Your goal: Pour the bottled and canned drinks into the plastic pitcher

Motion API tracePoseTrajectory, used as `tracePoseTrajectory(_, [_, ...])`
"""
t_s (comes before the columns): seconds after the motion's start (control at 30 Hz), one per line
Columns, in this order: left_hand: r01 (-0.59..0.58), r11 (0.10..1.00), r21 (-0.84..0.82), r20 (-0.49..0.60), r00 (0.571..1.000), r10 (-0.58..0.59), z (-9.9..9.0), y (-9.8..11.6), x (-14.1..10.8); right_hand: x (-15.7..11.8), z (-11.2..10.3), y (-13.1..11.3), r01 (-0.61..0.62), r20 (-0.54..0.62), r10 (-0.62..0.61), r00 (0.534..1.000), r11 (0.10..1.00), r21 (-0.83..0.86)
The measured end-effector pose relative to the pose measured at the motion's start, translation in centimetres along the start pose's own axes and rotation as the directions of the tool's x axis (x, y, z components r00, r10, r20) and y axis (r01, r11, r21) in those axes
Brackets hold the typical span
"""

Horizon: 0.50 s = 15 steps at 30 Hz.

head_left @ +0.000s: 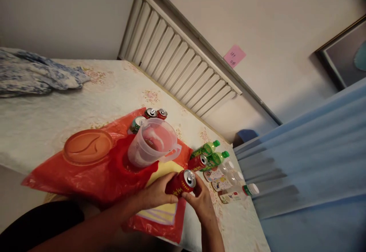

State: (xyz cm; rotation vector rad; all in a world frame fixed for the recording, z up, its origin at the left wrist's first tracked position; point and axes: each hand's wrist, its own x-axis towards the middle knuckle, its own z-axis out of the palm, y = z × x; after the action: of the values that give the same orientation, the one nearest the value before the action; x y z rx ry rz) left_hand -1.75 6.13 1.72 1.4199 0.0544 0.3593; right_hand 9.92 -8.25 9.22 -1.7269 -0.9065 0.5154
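Between my two hands is a red drink can (178, 182) with yellow lettering, its silver top facing up and its tab in place. My left hand (160, 190) wraps its left side, while my right hand (201, 198) grips it from the right. Beyond the hands stands a translucent plastic jug (140, 147) with some liquid and foam inside, its handle pointing right. A folded yellow cloth (162, 212) lies beneath the hands on a red plastic sheet (85, 183). Just past the right hand is another red can (197, 163).
Left of the jug lies an orange round lid (88, 147). Behind it stand several cans, including a green one (137, 124). Green-capped bottles (204, 150) and clear bottles (231, 195) line the right side. A patterned cloth (37, 73) lies far left; a radiator (177, 53) borders the table.
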Motion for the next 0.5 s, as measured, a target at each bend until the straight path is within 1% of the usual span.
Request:
tracePoseTrajectory(0.1, [0.073,0.995,-0.062,0.014,0.997,-0.072,-0.2,1.0,-0.4,0.1,0.7,-1.0,-0.019,0.074,0.018,0.997,1.000,0.016])
tracePoseTrajectory(0.17, [0.116,0.991,-0.073,0.006,0.993,-0.116,-0.6,1.8,-0.6,0.6,0.7,-1.8,-0.034,0.146,0.029,0.989,0.999,0.032])
tracePoseTrajectory(0.2, [0.121,0.991,-0.065,0.000,0.993,-0.121,-0.9,2.2,-0.8,1.0,0.5,-2.0,-0.042,0.162,0.033,0.986,0.998,0.049])
tracePoseTrajectory(0.23, [0.119,0.992,-0.051,-0.003,0.993,-0.119,-1.1,2.6,-0.9,1.6,0.3,-2.2,-0.047,0.155,0.035,0.987,0.996,0.078])
tracePoseTrajectory(0.27, [0.116,0.993,-0.033,0.001,0.993,-0.116,-1.4,2.9,-1.1,2.2,0.1,-2.3,-0.046,0.121,0.032,0.992,0.992,0.117])
tracePoseTrajectory(0.37, [0.151,0.988,0.034,0.031,0.988,-0.152,-2.0,3.4,-1.8,4.6,0.1,-2.0,-0.003,-0.037,0.012,0.999,0.972,0.234])
tracePoseTrajectory(0.4, [0.173,0.984,0.051,0.043,0.984,-0.176,-2.2,3.5,-2.1,5.4,0.3,-1.8,0.017,-0.058,-0.003,0.998,0.969,0.248])
tracePoseTrajectory(0.43, [0.192,0.979,0.063,0.054,0.979,-0.195,-2.2,3.6,-2.3,6.2,0.7,-1.8,0.036,-0.056,-0.023,0.998,0.968,0.247])
tracePoseTrajectory(0.5, [0.215,0.974,0.072,0.076,0.973,-0.220,-2.4,3.9,-2.7,7.5,1.8,-2.0,0.063,0.013,-0.067,0.998,0.974,0.219])
